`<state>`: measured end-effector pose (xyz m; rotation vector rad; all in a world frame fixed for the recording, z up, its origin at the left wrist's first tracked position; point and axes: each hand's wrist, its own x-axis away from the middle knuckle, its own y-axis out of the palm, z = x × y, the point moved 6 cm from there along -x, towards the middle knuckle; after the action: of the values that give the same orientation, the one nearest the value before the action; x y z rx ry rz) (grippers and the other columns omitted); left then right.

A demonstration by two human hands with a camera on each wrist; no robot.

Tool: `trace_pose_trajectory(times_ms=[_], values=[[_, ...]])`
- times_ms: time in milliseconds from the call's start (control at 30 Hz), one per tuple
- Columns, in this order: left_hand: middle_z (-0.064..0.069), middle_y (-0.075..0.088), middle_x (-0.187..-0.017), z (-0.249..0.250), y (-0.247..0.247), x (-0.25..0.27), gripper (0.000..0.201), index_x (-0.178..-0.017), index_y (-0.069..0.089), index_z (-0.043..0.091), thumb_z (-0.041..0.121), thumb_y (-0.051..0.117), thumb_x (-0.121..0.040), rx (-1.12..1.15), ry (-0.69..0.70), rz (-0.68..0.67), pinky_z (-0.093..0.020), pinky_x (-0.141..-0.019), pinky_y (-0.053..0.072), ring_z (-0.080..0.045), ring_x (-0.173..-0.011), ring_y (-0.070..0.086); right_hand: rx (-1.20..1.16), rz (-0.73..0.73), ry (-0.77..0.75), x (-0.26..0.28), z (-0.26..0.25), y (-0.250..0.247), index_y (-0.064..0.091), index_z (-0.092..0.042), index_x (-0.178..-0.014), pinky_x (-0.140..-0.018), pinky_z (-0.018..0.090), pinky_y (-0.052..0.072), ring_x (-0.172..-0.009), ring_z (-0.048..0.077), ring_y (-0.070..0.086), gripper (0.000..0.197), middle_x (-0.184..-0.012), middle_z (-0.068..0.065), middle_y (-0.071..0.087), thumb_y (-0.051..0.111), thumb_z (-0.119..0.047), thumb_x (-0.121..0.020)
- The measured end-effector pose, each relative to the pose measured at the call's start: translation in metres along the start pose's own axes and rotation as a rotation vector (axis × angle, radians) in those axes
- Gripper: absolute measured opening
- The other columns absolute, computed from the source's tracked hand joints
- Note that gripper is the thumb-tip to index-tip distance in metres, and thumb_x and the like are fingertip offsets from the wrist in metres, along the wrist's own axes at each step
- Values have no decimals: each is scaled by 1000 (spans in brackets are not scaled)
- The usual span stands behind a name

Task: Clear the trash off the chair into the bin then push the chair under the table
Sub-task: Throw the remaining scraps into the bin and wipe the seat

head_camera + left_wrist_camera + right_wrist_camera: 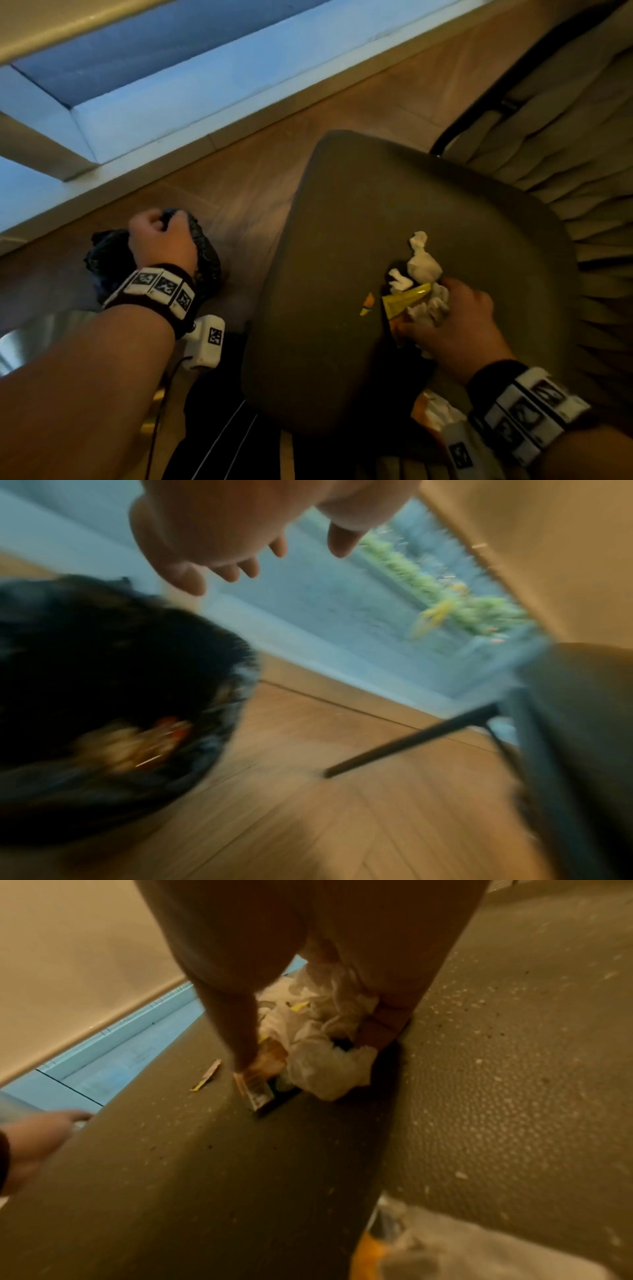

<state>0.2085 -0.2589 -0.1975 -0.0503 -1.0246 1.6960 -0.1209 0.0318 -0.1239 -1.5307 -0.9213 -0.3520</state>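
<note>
Trash [416, 287] on chair [342, 240]; bin [113, 253] apparently leftward

The head view looks down from high up at the chair [394, 274] and floor [239, 192]; the left wrist view sits low by the bin [113, 710]; the right wrist view is very near the seat, shared with the head view.

From where I stand, nothing here can be read. The white blocks on both wristbands [161, 286] carry only black coded patterns, no letters or numbers, and the print on the yellow wrapper [404, 301] is too blurred to read.
</note>
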Motion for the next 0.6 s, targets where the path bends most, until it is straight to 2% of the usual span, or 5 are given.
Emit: trace_pose_trajectory(times_ms=[133,200,267,367,600], values=[[7,52,-121,90,39,80,38,-121,49,32,40,59,-85,-1,438,-247,-31,-91,47,-10,-108,53,216,-28,-95,-4,-8,5,61,-30,-105,-77,21,42,-98,19,48,33,-122,3,50,72,-45,-78],[12,50,-112,107,59,131,31,-115,47,37,36,59,-87,-42,576,-446,-28,-84,47,-7,-100,53,153,-65,-81,-4,-9,5,61,-29,-94,-69,23,43,-83,11,46,11,-113,1,50,67,-30,-85],[14,49,-104,106,79,180,30,-109,45,43,39,61,-85,-115,697,-679,-25,-76,47,-2,-90,52,91,-86,-86,-1,-11,2,61,-30,-93,-70,25,42,-78,8,45,14,-105,-3,47,59,-16,-90],[13,44,-118,84,102,228,46,-123,43,42,42,65,-83,-360,739,-1012,-22,-80,49,-2,-94,51,-78,-76,-113,3,-12,-11,61,-32,-84,-70,33,51,-83,15,59,17,-94,-5,60,60,-16,-88],[5,14,-152,83,124,255,95,-145,4,49,30,69,-79,-735,998,-982,-43,-107,39,-25,-137,28,-191,-176,-182,6,-2,-55,67,-27,-81,-54,27,47,-58,11,62,14,-69,-3,70,73,-14,-81]])
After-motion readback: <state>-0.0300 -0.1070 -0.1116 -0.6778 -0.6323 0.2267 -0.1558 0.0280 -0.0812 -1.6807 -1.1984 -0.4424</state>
